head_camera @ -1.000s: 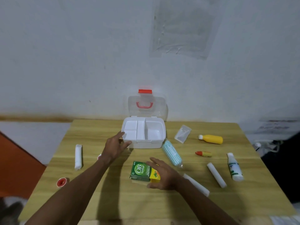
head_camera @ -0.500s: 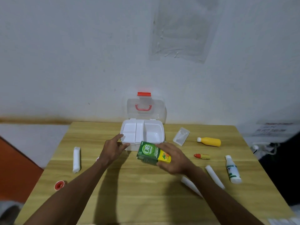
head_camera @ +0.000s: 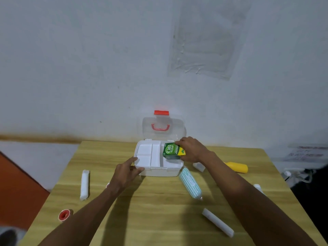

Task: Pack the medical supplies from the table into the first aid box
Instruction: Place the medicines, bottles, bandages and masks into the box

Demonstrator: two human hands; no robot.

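Note:
The white first aid box (head_camera: 160,171) stands open at the table's far edge, its clear lid (head_camera: 177,127) with a red handle tipped back. My right hand (head_camera: 190,150) grips a green OB herbal carton (head_camera: 172,150) and holds it tilted over the box's right compartment. My left hand (head_camera: 126,172) rests on the box's front left corner, thumb and fingers pinching the rim. Left of the box a white gauze roll (head_camera: 84,184) lies on the wood, and a red tape roll (head_camera: 64,215) sits nearer me.
A striped teal pack (head_camera: 190,184) lies right of the box. A white roll (head_camera: 218,222) is near the front right, a yellow bottle (head_camera: 237,167) at the far right. A small clear packet (head_camera: 199,166) peeks out under my right arm. The wooden table (head_camera: 159,210) ends at a white wall.
My right hand lifted the green carton off the table in front of me and carried it forward to the box's right compartment. My left hand stayed at the box's front left corner.

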